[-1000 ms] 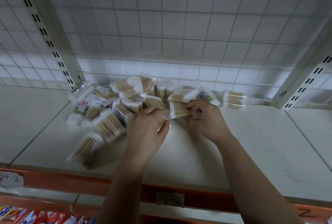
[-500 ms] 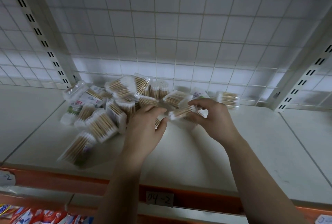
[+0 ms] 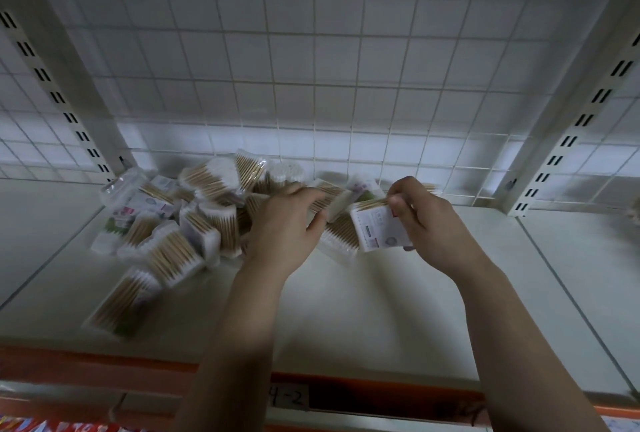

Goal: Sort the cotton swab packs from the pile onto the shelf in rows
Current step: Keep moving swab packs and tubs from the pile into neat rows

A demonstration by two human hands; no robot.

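R hand (image 3: 429, 220) pinches one swab pack (image 3: 379, 229) by its top edge, label side toward camera, lifted clear of shelf (image 3: 398, 310) just R of pile (image 3: 180, 220). L hand (image 3: 287, 224) lies palm-down on pile's R side, fingers curled over another pack (image 3: 330, 198); can't tell if it's actually gripped. Pile sits at rear-left of shelf, against wire grid back (image 3: 311, 68); one stray pack (image 3: 117, 303) near front edge. No rows visible yet, so task looks early.

Risks: thumb/fingertip pinch on slick film is shallow, so pack could slip or swing. L hand dragging through heap may nudge stray pack off front edge.
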